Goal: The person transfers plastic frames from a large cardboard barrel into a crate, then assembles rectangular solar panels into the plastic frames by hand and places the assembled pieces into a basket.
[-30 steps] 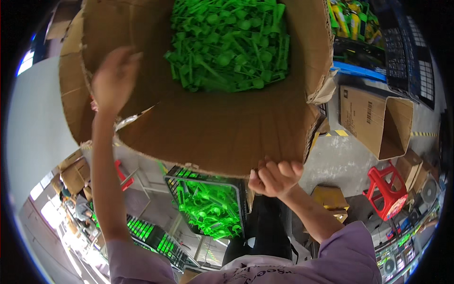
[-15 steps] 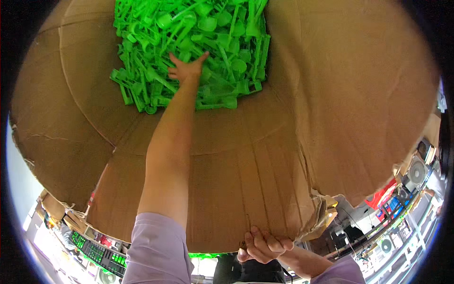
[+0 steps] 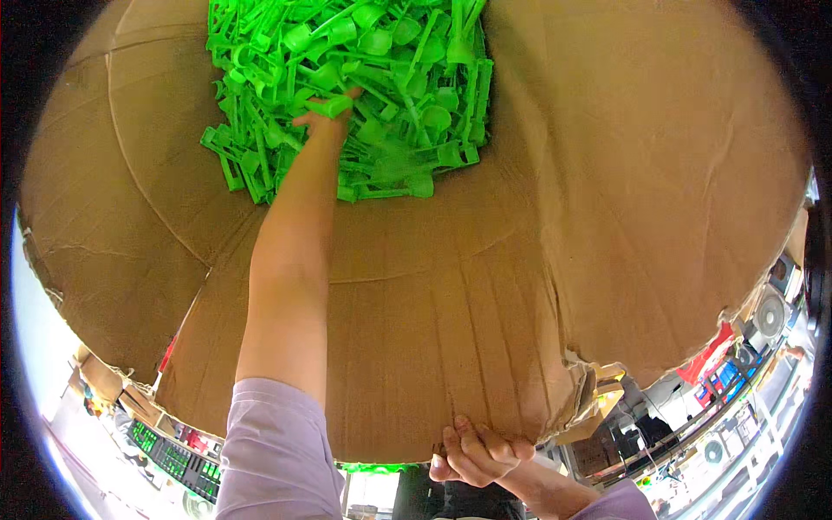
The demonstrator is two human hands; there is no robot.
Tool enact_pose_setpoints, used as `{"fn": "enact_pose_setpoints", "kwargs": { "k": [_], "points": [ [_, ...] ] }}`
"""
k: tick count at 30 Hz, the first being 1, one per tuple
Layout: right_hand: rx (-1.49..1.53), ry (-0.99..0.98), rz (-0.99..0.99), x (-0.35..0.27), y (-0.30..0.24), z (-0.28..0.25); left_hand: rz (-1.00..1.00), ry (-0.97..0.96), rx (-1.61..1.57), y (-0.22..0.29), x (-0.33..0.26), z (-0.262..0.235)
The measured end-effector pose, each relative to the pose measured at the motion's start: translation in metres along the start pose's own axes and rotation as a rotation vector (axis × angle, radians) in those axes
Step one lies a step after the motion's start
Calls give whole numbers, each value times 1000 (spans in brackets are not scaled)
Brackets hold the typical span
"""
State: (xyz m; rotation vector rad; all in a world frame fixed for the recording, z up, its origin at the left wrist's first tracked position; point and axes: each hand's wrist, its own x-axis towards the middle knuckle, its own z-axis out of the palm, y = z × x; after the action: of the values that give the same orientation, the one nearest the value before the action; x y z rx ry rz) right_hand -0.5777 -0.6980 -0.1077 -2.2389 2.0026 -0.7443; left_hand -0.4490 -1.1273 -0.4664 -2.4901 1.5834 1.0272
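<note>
A large brown cardboard box [image 3: 416, 329] surrounds a heap of bright green plastic scoops [image 3: 381, 130] with long handles. My left hand [image 3: 326, 121] reaches down into the near part of this heap. Its visible digits are spread apart, and one green scoop [image 3: 332, 107] lies across the fingers, hiding part of them. Whether anything is gripped beneath it cannot be made out. At the box's near rim, my right hand [image 3: 479, 451] is closed over the cardboard edge, fingers curled on the inner side.
The rim is torn and folded at a near-right corner [image 3: 585, 386]. Outside the box at right are fans [image 3: 769, 314], a red item [image 3: 706, 355] and cluttered shelving. More green pieces [image 3: 173, 455] sit in dark racks at lower left.
My left hand has sunk into the scoops and shifted slightly left; a scoop now covers part of its fingers. My right hand keeps its hold on the rim.
</note>
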Motion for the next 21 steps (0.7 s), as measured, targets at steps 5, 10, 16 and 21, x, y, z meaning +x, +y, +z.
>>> {"fn": "enact_pose_setpoints", "kwargs": {
  "k": [5, 10, 16, 21],
  "points": [
    [-70, 88, -6, -3, 1, -1, 208, 146, -141, -10, -46, 3],
    [-52, 115, -35, 2, 3, 1, 177, -89, -421, -44, -38, -25],
    [-35, 230, -24, 11, 2, 9, 244, -26, -653, -35, -105, -89],
    [34, 202, -36, 26, 12, 3, 370, 42, -579, 3, -147, -180]
  ]
}}
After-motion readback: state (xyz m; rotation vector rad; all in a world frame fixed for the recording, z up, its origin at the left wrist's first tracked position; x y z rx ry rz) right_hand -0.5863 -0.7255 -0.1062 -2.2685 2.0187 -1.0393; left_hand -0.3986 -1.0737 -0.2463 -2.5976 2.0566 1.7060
